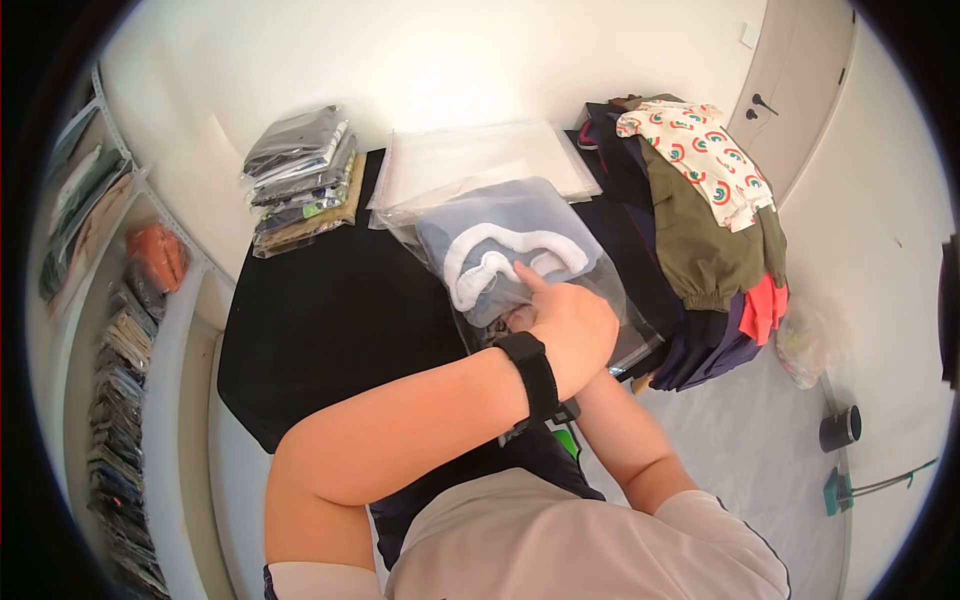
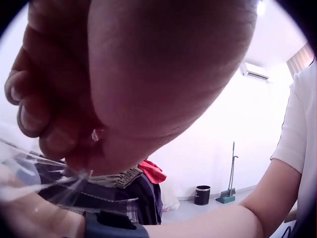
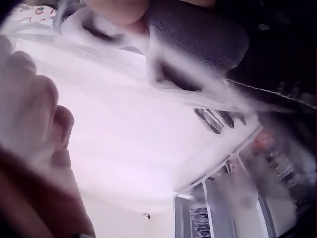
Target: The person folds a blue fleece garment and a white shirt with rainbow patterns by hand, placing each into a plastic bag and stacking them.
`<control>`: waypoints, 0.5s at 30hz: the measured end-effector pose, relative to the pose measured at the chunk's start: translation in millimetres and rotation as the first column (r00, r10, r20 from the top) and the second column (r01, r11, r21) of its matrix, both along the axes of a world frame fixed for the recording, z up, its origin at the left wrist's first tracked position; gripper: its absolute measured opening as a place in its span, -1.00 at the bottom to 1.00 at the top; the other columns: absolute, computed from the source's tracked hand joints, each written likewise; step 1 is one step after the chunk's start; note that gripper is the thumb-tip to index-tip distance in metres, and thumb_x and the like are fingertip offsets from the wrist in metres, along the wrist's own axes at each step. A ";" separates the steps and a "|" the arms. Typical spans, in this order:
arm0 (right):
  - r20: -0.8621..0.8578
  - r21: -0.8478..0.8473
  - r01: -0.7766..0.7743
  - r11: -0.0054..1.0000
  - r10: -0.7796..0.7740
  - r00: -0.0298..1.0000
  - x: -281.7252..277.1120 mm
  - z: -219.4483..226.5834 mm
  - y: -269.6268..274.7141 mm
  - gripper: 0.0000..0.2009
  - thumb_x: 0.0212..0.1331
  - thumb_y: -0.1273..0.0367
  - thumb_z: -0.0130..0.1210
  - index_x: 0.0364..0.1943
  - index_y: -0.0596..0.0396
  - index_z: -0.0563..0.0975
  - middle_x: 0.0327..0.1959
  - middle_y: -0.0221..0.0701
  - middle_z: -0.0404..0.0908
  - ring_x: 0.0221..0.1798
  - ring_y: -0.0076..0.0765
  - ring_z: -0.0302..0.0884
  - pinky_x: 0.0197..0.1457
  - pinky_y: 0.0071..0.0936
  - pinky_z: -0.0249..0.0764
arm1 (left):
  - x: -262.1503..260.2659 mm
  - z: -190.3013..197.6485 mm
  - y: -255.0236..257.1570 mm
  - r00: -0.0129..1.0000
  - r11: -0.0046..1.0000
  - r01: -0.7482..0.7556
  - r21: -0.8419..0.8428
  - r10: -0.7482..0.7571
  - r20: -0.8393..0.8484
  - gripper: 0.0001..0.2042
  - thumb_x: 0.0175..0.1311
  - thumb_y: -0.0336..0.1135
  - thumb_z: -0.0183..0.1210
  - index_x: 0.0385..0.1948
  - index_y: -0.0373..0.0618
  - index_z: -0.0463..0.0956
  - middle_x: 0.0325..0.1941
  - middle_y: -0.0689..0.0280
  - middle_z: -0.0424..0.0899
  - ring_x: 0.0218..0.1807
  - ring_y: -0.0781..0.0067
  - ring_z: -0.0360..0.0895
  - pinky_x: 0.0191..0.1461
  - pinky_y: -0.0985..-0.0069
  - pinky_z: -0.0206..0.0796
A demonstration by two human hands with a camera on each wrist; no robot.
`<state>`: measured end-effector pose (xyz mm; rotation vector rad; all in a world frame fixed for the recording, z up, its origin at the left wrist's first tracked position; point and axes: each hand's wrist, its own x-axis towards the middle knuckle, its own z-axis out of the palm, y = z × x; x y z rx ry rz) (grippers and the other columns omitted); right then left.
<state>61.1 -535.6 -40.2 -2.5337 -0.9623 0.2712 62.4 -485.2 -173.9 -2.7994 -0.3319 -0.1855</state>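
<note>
A folded blue-grey fleece garment with fluffy white trim lies inside a clear plastic bag. My left hand crosses over my right forearm and pinches the bag's film, which the left wrist view shows stretched below the curled fingers. Beneath it, my right hand reaches into the bag and grips the garment's near edge; most of that hand is hidden. In the right wrist view, fingers overlap the fleece, and film spreads across the view.
A stack of bagged clothes stands on the black table cover at left. Flat clear bags lie at the back. Loose clothes are heaped on the right. Shelves of clothes line the left wall; a bin stands right.
</note>
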 end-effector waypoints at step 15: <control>-0.503 0.591 0.747 0.305 0.863 0.046 54.6 -76.3 49.5 -0.53 0.22 0.28 0.06 0.18 0.10 0.27 0.16 -0.29 0.39 0.24 -0.23 0.30 0.34 -0.20 0.19 | -91.6 164.2 -2.3 0.745 0.636 0.667 -0.388 -0.578 0.333 -0.78 0.00 -0.23 0.21 -0.38 -0.15 0.50 -0.49 0.21 0.56 -0.38 0.18 0.56 -0.31 0.31 0.38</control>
